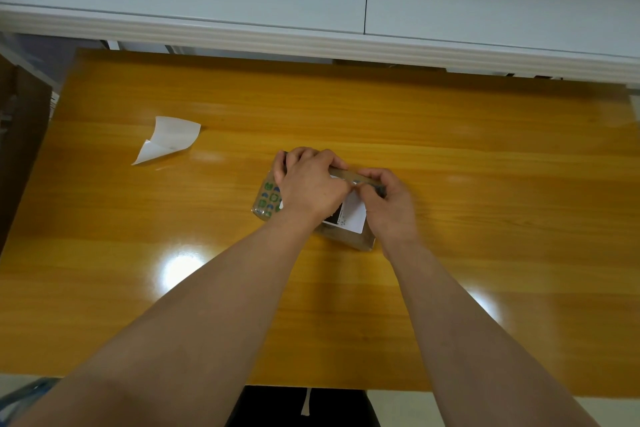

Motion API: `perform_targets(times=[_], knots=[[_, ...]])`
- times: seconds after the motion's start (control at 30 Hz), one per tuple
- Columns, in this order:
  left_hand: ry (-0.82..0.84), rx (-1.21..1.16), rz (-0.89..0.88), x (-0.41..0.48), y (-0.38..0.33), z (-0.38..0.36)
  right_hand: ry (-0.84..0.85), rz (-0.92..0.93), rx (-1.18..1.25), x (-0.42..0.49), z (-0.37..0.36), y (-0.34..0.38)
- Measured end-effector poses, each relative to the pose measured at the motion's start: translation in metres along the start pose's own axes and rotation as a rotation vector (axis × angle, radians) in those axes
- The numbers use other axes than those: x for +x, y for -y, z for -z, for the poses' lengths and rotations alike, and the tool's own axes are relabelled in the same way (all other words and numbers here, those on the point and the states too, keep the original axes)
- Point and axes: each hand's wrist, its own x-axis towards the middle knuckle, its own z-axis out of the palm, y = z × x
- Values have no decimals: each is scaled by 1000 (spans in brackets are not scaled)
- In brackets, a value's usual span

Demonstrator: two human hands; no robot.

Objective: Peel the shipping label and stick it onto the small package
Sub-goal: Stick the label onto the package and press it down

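A small brown package (266, 199) with green and blue printed marks lies on the wooden table (485, 184), at its middle. A white shipping label (355, 213) with black print lies on the package's top face. My left hand (308, 184) curls over the package's far left part and grips it. My right hand (391, 206) rests on the label's right side, with its fingertips pressed at the label's upper edge near my left thumb. Both hands hide most of the package's top.
A curled white backing sheet (168, 140) lies on the table's left part, well away from the hands. Behind the table's far edge runs a white wall ledge (311, 40). A dark brown object (20, 135) stands at the left edge.
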Motion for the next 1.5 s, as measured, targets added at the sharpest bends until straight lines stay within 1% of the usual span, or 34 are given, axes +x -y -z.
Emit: perform_targets(times=[0.2, 0.3, 0.37, 0.5, 0.6, 0.7, 0.83, 0.93, 1.1, 1.23, 1.4, 1.5], knots=[[-5, 11, -2, -1, -1, -1, 8, -1, 25, -2, 1, 5], [26, 42, -23, -1, 0, 1, 23, -9, 53, -3, 7, 6], [111, 83, -51, 0, 1, 6, 81, -45, 86, -5, 14, 8], [344, 109, -126, 0, 5, 20, 260, -113, 120, -7, 27, 11], [390, 122, -150, -1, 5, 23, 327, -106, 85, -8, 30, 8], [375, 141, -153, -2, 5, 21, 353, -86, 70, -8, 31, 5], [340, 140, -130, -3, 4, 17, 332, -68, 87, -8, 29, 4], [284, 143, -92, -2, 0, 12, 282, -59, 116, -11, 27, 5], [166, 157, -45, -2, -4, 2, 222, -31, 87, -11, 24, 5], [143, 156, -33, -2, -6, 0, 172, -44, 86, -8, 22, 6], [105, 147, -20, -3, -7, -3, 18, -65, 81, -5, 10, 6], [103, 141, -3, -2, -8, -2, 2, -72, 81, -3, 8, 7]])
